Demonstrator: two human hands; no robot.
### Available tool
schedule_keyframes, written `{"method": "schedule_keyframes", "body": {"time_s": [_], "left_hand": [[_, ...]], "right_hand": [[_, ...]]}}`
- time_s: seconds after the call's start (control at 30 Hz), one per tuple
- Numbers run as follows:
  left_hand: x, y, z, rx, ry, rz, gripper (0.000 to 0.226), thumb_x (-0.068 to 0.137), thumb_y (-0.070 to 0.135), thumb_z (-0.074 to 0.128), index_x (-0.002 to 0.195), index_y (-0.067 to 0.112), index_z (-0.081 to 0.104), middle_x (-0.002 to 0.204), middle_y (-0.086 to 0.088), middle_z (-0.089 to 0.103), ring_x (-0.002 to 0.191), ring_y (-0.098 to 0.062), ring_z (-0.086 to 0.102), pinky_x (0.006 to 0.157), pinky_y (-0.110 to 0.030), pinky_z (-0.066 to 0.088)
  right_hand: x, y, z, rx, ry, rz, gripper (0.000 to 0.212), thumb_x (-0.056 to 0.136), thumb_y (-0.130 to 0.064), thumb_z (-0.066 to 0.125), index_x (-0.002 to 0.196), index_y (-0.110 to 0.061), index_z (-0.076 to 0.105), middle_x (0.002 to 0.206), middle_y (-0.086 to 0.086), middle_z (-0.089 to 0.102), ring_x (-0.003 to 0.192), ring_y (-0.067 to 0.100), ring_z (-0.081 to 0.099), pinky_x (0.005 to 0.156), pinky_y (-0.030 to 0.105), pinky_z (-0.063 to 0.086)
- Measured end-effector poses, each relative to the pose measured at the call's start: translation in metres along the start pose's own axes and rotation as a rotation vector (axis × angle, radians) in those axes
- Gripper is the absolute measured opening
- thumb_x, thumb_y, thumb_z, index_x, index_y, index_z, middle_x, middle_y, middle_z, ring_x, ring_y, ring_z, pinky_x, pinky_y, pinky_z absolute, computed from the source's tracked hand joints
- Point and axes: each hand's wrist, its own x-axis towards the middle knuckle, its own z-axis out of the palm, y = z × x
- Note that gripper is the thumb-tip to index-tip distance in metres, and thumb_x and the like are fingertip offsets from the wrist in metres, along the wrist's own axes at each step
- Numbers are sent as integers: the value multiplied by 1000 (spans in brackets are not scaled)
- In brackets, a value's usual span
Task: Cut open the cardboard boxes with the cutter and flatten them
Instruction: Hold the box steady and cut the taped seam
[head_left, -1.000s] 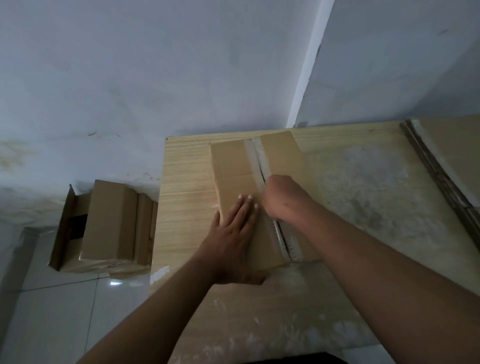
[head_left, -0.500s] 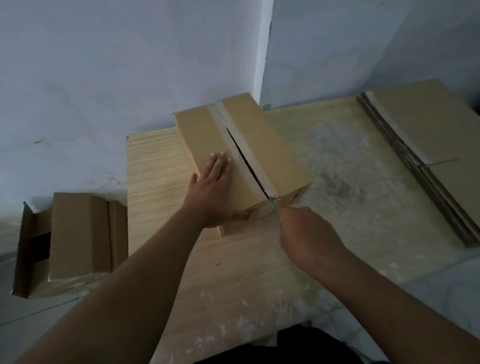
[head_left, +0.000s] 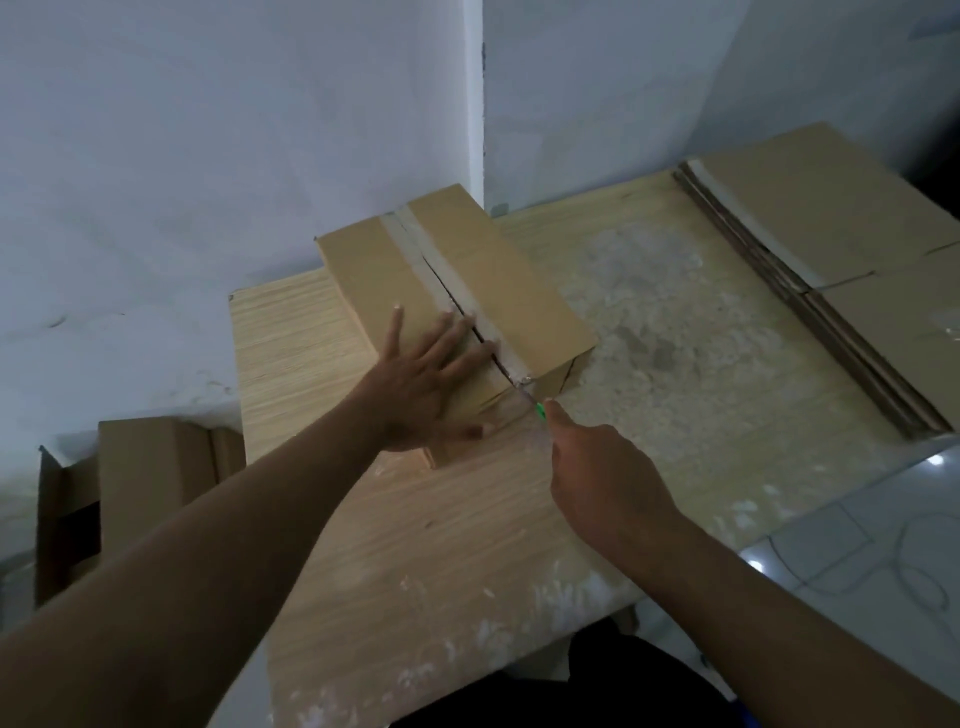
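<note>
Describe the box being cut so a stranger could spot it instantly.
Find the wooden table by the white wall. At its far left sits a cardboard box under a flat left hand. Unlike the flattened stack and the floor boxes, its taped top seam is slit.

Bare light wooden tabletop (head_left: 675, 332) open between brown taped cardboard box (head_left: 498, 280) and stack of flattened brown cardboard sheets (head_left: 841, 234) at right. White wall (head_left: 260, 156) blocks behind box. Left hand (head_left: 421, 374) covers box top's near left.
</note>
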Motion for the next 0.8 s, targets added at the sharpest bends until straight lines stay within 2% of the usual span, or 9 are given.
{"method": "schedule_keyframes", "body": {"time_s": [0.13, 0.3, 0.43, 0.5, 0.53, 0.6, 0.63, 0.67, 0.8], "left_hand": [[17, -10, -10, -4, -116, 93, 93, 86, 88, -2, 162, 35, -14, 173, -3, -8, 159, -19, -8, 122, -67, -7], [45, -21, -50, 199, -169, 241, 116, 73, 101, 29, 160, 25, 23, 168, -4, 24, 156, -20, 23, 123, -65, -9], [68, -19, -77, 253, -323, 249, 114, 65, 97, 53, 153, 29, 31, 167, -5, 30, 154, -19, 28, 123, -64, -8], [74, -18, -83, 228, -386, 210, 107, 64, 90, 65, 148, 31, 34, 167, -6, 30, 152, -21, 35, 125, -60, -5], [75, -16, -85, 222, -402, 199, 106, 64, 88, 68, 147, 31, 35, 167, -6, 30, 151, -21, 36, 125, -59, -5], [77, -14, -87, 222, -421, 185, 104, 64, 85, 71, 146, 30, 38, 167, -6, 31, 150, -22, 37, 125, -58, -4], [78, -13, -88, 225, -428, 178, 103, 63, 84, 72, 145, 30, 40, 166, -5, 32, 150, -22, 38, 125, -57, -3], [79, -12, -89, 233, -434, 171, 102, 63, 83, 74, 144, 30, 41, 166, -5, 34, 149, -21, 38, 125, -57, -2], [82, -7, -94, 276, -463, 142, 104, 61, 82, 76, 145, 28, 44, 167, -6, 31, 150, -21, 37, 126, -56, 1]], "right_hand": [[2, 4, -1, 78, 18, 9, 60, 103, -16, 37, 158, -30, 21, 91, 4, 66, 75, 19, 64, 68, 36, 58], [7, 7, -2, 60, 26, 0, 57, 103, -19, 38, 157, -31, 24, 102, 5, 67, 82, 20, 66, 68, 33, 55], [10, 14, 2, 34, 39, -9, 51, 103, -23, 39, 153, -32, 33, 101, 4, 68, 83, 21, 67, 67, 32, 53], [14, 20, 0, 176, 21, -33, 44, 104, -26, 39, 147, -29, 45, 108, 4, 69, 84, 17, 66, 70, 31, 54], [17, 23, -3, 298, -13, -51, 41, 104, -26, 40, 144, -29, 51, 107, 3, 69, 75, 10, 62, 64, 24, 51], [23, 29, -10, 492, -73, -68, 32, 104, -25, 44, 127, -34, 63, 87, -1, 66, 53, 0, 47, 48, 14, 35], [26, 32, -13, 517, -92, -69, 23, 103, -24, 45, 125, -16, 50, 73, -2, 60, 47, 2, 42, 46, 17, 31], [30, 36, -16, 505, -91, -70, 25, 103, -24, 47, 88, -7, 57, 64, -2, 54, 45, 5, 41, 47, 23, 31], [38, 41, -20, 416, -99, -104, 29, 101, -27, 49, 83, -7, 60, 61, 2, 51, 51, 15, 44, 48, 29, 29]]}}
